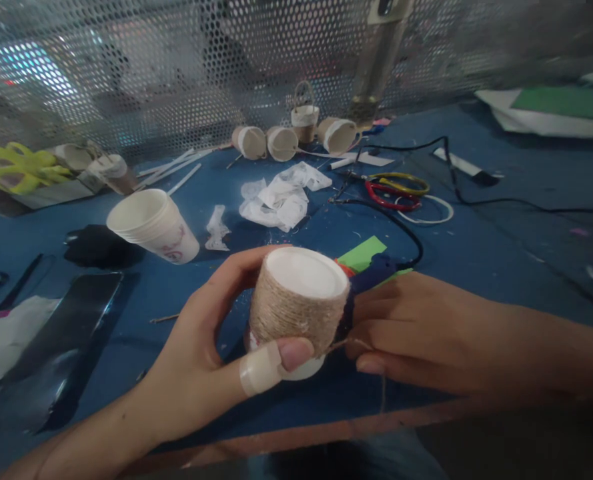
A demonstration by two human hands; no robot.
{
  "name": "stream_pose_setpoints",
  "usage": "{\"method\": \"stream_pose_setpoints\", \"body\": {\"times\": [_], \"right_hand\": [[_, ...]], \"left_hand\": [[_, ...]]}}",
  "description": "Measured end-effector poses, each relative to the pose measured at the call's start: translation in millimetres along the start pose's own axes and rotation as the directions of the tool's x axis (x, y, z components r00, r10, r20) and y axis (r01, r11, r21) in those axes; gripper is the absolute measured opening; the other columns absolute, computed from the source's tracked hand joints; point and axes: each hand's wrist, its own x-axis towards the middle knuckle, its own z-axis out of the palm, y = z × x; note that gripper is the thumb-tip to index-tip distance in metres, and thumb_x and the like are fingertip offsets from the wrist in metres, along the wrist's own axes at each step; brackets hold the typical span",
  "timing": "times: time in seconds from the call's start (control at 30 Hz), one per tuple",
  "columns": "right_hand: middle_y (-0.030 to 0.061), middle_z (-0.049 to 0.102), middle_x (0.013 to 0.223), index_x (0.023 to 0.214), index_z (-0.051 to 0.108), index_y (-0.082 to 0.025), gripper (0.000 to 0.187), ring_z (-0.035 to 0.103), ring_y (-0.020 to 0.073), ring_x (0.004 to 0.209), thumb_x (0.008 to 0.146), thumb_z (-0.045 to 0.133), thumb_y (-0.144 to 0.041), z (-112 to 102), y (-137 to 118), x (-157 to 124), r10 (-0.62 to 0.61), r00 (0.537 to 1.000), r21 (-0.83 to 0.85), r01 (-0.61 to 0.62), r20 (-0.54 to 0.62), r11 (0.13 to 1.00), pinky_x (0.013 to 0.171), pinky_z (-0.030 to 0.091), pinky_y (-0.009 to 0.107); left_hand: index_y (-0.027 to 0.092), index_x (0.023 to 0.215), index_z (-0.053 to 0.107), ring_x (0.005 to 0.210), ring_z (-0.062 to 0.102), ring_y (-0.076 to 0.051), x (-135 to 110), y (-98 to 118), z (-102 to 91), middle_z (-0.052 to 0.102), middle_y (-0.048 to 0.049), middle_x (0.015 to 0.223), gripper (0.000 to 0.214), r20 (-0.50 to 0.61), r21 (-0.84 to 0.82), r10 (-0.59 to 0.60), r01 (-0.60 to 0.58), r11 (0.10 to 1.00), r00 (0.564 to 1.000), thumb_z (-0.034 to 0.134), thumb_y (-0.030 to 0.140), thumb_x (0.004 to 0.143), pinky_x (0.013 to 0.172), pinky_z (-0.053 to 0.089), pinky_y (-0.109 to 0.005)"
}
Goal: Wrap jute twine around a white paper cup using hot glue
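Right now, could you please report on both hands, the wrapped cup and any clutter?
Left fingers gripping twine-wrapped cup, white end up. Right fingers holding twine. Dark-blue tool close by.

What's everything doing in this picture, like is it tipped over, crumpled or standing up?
Cup: upside down, mostly wrapped in twine
Left hand: curled around the cup
Right hand: fingers curled, holding twine
Twine: running from cup to right hand
Paper cups: nested together
Tissue: crumpled
Phone: lying flat, screen dark
Basket at the back: upright, handle up
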Motion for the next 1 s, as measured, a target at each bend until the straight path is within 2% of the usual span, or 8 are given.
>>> {"method": "stream_pose_setpoints", "body": {"times": [0.1,0.2,0.37,0.53,0.67,0.7,0.83,1.0], "right_hand": [[0.0048,0.079,0.095,0.103,0.074,-0.021,0.054,0.075,0.0181,0.090,0.120,0.026,-0.037,-1.3,0.1,0.7,-0.049,0.998,0.079,0.052,-0.046,0.995,0.079,0.055,0.034],[0.0058,0.079,0.098,0.107,0.073,-0.021,0.052,0.075,0.0180,0.094,0.120,0.025,-0.037,-2.7,0.6,0.0,-0.047,0.998,0.081,0.050,-0.039,0.996,0.080,0.055,0.033],[0.0041,0.078,0.094,0.103,0.073,-0.022,0.049,0.075,0.0185,0.090,0.119,0.029,-0.037,-0.4,3.0,-0.6,-0.090,0.993,0.068,0.095,-0.074,0.993,0.074,0.053,0.035],[0.0027,0.080,0.091,0.099,0.073,-0.024,0.048,0.074,0.0194,0.083,0.119,0.030,-0.034,-1.6,2.0,4.6,-0.105,0.989,-0.037,0.101,-0.107,0.994,0.065,0.050,0.038],[0.0011,0.080,0.090,0.104,0.074,-0.026,0.024,0.074,0.0213,0.079,0.113,0.053,-0.031,-5.1,0.2,8.5,-0.132,0.991,-0.107,0.127,-0.039,0.986,0.063,0.051,0.039],[0.0007,0.080,0.090,0.104,0.075,-0.026,0.024,0.075,0.0214,0.080,0.113,0.053,-0.030,-5.5,-0.1,8.6,-0.129,0.991,-0.108,0.125,-0.026,0.986,0.064,0.052,0.040],[-0.0006,0.078,0.085,0.097,0.075,-0.026,0.044,0.074,0.0200,0.077,0.117,0.036,-0.028,-5.6,-0.2,6.6,-0.164,0.982,-0.096,0.155,-0.090,0.983,0.060,0.051,0.040],[0.0000,0.078,0.086,0.097,0.074,-0.026,0.041,0.072,0.0190,0.073,0.116,0.038,-0.027,-5.5,0.6,5.6,-0.166,0.982,-0.075,0.160,-0.088,0.984,0.058,0.045,0.039]], "left_hand": [[0.043,0.140,0.068,0.126,0.068,-0.022,0.4,0.8,0.3,0.075,0.0072,0.138,0.058,-0.003,-0.002,0.000,0.000,1.000,1.000,0.087,0.026,0.087,0.106,0.054,-0.027],[0.039,0.140,0.068,0.125,0.069,-0.023,0.7,0.8,0.9,0.075,0.0047,0.138,0.056,-0.009,0.003,0.005,-0.005,1.000,1.000,0.087,0.027,0.088,0.107,0.054,-0.029],[0.044,0.138,0.068,0.127,0.069,-0.022,2.2,-0.9,0.9,0.075,0.0089,0.139,0.059,-0.004,0.000,0.008,-0.008,1.000,1.000,0.090,0.029,0.086,0.108,0.054,-0.027],[0.035,0.144,0.063,0.126,0.069,-0.029,3.6,-4.4,0.7,0.074,-0.0019,0.142,0.069,0.082,0.259,0.166,-0.182,0.948,0.983,0.090,0.028,0.082,0.108,0.057,-0.037],[0.037,0.149,0.059,0.120,0.072,-0.033,2.8,-5.8,1.5,0.075,-0.0047,0.140,0.073,0.173,0.358,0.200,-0.251,0.899,0.964,0.089,0.032,0.083,0.104,0.060,-0.044],[0.037,0.149,0.059,0.120,0.072,-0.032,2.7,-5.5,1.5,0.075,-0.0047,0.139,0.073,0.174,0.356,0.198,-0.249,0.901,0.965,0.089,0.032,0.083,0.104,0.061,-0.044],[0.036,0.145,0.061,0.122,0.072,-0.029,3.8,-2.3,1.1,0.075,-0.0027,0.139,0.067,0.122,0.318,0.193,-0.222,0.922,0.974,0.089,0.031,0.084,0.104,0.059,-0.037],[0.039,0.142,0.063,0.122,0.071,-0.026,5.3,-0.3,0.2,0.075,0.0020,0.139,0.066,0.110,0.268,0.178,-0.202,0.942,0.978,0.089,0.026,0.083,0.104,0.057,-0.033]]}}
